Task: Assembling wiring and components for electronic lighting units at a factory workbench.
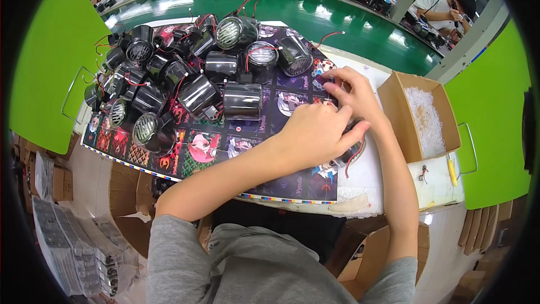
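Observation:
My left hand [319, 135] curls over a black cylindrical housing [353, 153] with a red wire, near the right edge of the printed mat; the hand covers most of the housing. Just beyond it, my right hand [355, 97] reaches to a little pile of small clear and bluish parts [318, 79]. Its thumb and forefinger are bent and apart beside the pile, with nothing plainly between them. My left forearm crosses the mat. Left of both hands lie several glossy black housings, among them one on its side [243, 101], some with ribbed clear fronts and red wires.
A cardboard box [413, 135] of small clear plastic pieces stands at right. Near it lie a yellow-handled tool [452, 172] and a small wired part [424, 173]. Behind runs a green conveyor belt [185, 4]. Green panels flank the table. Another person [444, 8] works at far right.

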Action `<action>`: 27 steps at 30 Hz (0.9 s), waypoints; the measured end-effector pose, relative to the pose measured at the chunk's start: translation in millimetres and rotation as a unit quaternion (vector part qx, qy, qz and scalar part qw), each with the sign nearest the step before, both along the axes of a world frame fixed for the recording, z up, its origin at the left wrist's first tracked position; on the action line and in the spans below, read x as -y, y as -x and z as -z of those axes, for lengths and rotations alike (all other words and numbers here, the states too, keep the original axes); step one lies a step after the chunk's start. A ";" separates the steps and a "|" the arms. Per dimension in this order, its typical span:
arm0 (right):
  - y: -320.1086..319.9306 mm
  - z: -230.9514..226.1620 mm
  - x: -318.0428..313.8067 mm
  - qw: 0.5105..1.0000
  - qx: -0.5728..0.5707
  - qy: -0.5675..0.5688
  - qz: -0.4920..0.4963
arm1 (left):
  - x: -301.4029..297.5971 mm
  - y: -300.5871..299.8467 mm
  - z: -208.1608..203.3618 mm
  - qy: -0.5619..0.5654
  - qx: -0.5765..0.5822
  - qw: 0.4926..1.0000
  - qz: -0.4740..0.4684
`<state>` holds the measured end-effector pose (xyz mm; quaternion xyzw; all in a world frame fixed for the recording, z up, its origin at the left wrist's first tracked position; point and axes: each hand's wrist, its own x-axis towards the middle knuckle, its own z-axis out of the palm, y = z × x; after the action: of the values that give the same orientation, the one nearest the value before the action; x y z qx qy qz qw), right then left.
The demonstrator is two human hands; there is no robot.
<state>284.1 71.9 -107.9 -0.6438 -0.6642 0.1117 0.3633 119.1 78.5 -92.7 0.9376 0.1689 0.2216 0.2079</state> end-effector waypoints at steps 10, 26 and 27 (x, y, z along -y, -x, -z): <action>9.8 -0.6 -0.2 0.995 0.089 0.003 0.040 | -21.7 9.4 -7.2 0.093 0.009 0.995 0.018; -10.0 -20.7 19.7 0.987 -0.033 -0.036 0.156 | -22.8 -11.4 3.5 0.218 -0.025 0.964 0.150; -8.4 -20.3 19.3 0.987 -0.038 -0.030 0.153 | -27.1 -12.4 7.8 0.230 -0.036 0.963 0.137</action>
<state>292.5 52.6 -87.5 -0.7219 -0.5466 0.0588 0.4202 131.5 105.6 -100.6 0.8861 0.0928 0.1126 0.4399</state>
